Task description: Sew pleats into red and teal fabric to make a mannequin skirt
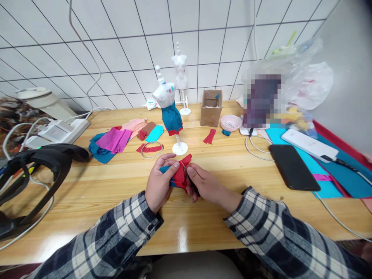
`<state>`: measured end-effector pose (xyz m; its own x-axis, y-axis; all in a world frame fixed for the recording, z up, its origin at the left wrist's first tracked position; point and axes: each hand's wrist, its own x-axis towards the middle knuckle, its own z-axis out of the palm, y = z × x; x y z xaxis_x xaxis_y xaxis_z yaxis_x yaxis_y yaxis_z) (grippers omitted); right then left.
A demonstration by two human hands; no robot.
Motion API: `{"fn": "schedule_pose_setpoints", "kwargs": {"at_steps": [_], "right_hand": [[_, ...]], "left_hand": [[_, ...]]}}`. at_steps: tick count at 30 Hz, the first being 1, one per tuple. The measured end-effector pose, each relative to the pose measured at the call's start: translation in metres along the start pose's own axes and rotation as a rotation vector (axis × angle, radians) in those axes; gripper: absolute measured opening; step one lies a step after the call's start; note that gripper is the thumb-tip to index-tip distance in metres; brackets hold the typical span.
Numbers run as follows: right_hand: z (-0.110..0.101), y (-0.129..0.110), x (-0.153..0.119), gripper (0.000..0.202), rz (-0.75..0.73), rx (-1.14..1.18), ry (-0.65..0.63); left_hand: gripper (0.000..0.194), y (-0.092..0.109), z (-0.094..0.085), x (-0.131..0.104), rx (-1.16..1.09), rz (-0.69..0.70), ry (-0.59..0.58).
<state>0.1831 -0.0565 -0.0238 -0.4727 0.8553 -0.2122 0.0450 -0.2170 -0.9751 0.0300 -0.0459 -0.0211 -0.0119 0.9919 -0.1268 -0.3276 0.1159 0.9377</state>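
My left hand (158, 182) is closed on a piece of red and teal fabric (179, 175), its thumb pressed on top. In my right hand (206, 184) is a pair of small scissors (186, 170) with dark handles, the metal blades lying against the red part of the fabric. My fingers hide much of the handles. Just beyond my hands stands a small white dress form (165, 95) wearing a teal skirt (171, 118) with a red hem. A red strip (149, 148) and a ring-shaped hoop (142, 155) lie left of its base.
Fabric scraps (113, 139) are piled at left, near a black headset frame (37, 151) and a power strip (58, 133). Behind stand another dress form (180, 69), a cardboard box (211, 114) and a pink bowl (231, 123). A phone (293, 166) and power bank (309, 144) lie at right.
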Motion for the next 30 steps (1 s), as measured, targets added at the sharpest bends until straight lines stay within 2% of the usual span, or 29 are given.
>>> {"fn": "schedule_pose_setpoints", "kwargs": {"at_steps": [7,16,24,27,29,30], "right_hand": [[-0.001,0.000,0.001,0.037,0.040,-0.012,0.060],[0.000,0.004,0.002,0.042,0.019,0.049,0.080],[0.003,0.006,0.004,0.036,0.038,0.040,0.119],[-0.007,-0.001,0.004,0.034,0.040,-0.051,0.128],[-0.023,-0.009,0.003,0.033,0.007,-0.187,0.157],[-0.033,-0.013,0.002,0.034,-0.031,-0.292,0.219]], "left_hand": [[0.039,-0.001,-0.002,0.000,0.039,0.016,-0.011],[0.039,-0.001,-0.001,0.000,0.046,0.016,-0.024],[0.039,-0.004,0.000,0.000,0.071,-0.004,-0.034],[0.039,-0.002,-0.003,0.004,0.049,0.010,-0.023],[0.038,0.004,-0.009,0.011,0.005,0.034,0.011],[0.038,0.009,-0.013,0.016,-0.020,0.051,0.037]]}}
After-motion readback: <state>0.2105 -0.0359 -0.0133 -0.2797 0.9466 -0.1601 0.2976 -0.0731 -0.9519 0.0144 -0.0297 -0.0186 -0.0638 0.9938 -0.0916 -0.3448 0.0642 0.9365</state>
